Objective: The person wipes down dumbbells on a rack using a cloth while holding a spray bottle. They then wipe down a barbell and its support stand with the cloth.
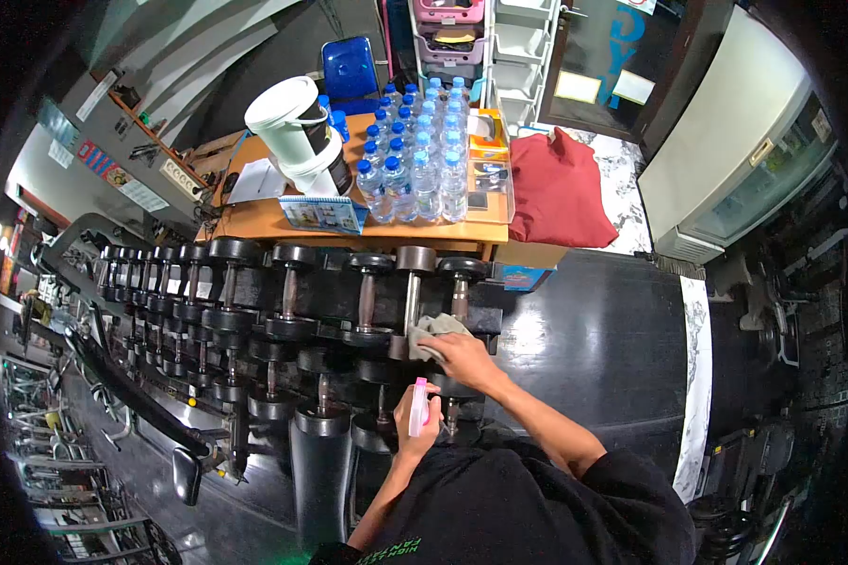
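My right hand is closed on a grey-beige cloth. The cloth lies against the near end of a silver-handled dumbbell, beside the rightmost dumbbell of the upper row. Lower and to the left, my left hand grips a small spray bottle with a pink top, held close to my body. Most of the bottle's lower part is hidden by the fingers. More dumbbells run leftward along the black rack in two rows.
Behind the rack, a wooden table bears several water bottles, a white bucket and a desk calendar. A red cloth bag sits to its right. A padded bench stands at lower left, a fridge at right.
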A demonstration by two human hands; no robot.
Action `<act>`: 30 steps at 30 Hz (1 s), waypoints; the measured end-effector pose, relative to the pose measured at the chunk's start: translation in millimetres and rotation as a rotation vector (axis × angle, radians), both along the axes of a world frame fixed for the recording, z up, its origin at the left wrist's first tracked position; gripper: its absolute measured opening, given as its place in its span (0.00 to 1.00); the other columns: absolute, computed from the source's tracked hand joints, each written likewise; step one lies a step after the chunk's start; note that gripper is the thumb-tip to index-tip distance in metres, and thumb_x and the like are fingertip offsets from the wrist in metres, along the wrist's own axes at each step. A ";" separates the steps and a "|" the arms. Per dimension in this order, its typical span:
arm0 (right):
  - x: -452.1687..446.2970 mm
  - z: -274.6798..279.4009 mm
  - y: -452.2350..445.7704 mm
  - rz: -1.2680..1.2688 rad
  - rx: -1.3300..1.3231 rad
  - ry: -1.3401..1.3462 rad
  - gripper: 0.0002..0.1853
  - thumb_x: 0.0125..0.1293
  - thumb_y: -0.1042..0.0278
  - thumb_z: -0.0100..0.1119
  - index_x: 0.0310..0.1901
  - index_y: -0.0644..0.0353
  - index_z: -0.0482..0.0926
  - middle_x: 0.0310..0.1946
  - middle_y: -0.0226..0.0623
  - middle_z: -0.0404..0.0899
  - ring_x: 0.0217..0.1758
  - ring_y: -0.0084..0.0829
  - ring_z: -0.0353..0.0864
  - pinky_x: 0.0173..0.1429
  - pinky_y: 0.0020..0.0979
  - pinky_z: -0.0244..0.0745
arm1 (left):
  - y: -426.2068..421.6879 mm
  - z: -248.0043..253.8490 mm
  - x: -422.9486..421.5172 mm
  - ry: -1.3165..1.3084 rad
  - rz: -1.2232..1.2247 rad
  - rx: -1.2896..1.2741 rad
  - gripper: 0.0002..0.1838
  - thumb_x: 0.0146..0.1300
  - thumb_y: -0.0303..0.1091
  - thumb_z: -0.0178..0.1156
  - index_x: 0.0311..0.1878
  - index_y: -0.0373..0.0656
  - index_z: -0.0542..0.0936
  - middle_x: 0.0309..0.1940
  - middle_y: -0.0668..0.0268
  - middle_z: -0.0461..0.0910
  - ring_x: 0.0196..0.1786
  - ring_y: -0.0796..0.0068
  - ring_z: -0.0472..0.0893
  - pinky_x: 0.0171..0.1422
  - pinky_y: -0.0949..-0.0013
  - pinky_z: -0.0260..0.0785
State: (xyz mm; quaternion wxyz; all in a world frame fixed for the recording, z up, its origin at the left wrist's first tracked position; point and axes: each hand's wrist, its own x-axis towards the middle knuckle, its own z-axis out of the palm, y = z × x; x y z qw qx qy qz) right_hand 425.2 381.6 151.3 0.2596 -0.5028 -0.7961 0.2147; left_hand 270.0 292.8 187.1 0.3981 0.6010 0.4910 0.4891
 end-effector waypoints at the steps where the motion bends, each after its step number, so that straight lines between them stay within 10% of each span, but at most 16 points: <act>1: -11.4 -5.1 5.1 0.004 0.001 0.005 0.24 0.55 0.71 0.62 0.56 0.46 0.79 0.45 0.36 0.83 0.49 0.41 0.83 0.54 0.41 0.78 | -0.8 0.6 -1.1 0.029 -0.003 0.027 0.06 0.63 0.20 0.58 0.42 0.37 0.76 0.36 0.62 0.80 0.21 0.77 0.79 0.27 0.72 0.71; 15: 62.6 -30.0 -42.7 0.212 0.152 -0.103 0.31 0.48 0.84 0.59 0.58 0.50 0.77 0.66 0.38 0.70 0.72 0.42 0.65 0.74 0.41 0.65 | -19.7 -10.8 -31.1 0.013 0.120 -0.040 0.04 0.65 0.22 0.57 0.42 0.37 0.77 0.33 0.62 0.79 0.20 0.76 0.79 0.25 0.72 0.69; 19: 83.8 -37.9 -72.0 -0.101 -0.288 0.042 0.35 0.46 0.89 0.57 0.59 0.51 0.75 0.69 0.42 0.67 0.70 0.49 0.68 0.70 0.43 0.71 | -14.7 -15.7 -25.6 0.003 0.095 -0.034 0.05 0.65 0.21 0.57 0.42 0.38 0.77 0.32 0.64 0.79 0.20 0.77 0.78 0.25 0.72 0.69; 23: 68.9 -74.6 -76.5 -0.352 -0.139 0.393 0.32 0.50 0.89 0.51 0.58 0.52 0.77 0.62 0.46 0.74 0.69 0.51 0.69 0.70 0.43 0.69 | -7.7 -7.6 -15.2 0.000 0.033 -0.031 0.06 0.64 0.21 0.58 0.43 0.39 0.76 0.33 0.65 0.79 0.21 0.78 0.79 0.26 0.73 0.70; 30: 6.2 -36.4 -19.3 -0.036 0.267 -0.237 0.22 0.56 0.69 0.60 0.55 0.46 0.78 0.61 0.35 0.74 0.72 0.41 0.65 0.61 0.46 0.68 | -14.5 -12.2 -13.0 0.017 -0.042 -0.022 0.07 0.66 0.20 0.57 0.46 0.36 0.75 0.42 0.60 0.80 0.24 0.77 0.80 0.28 0.73 0.74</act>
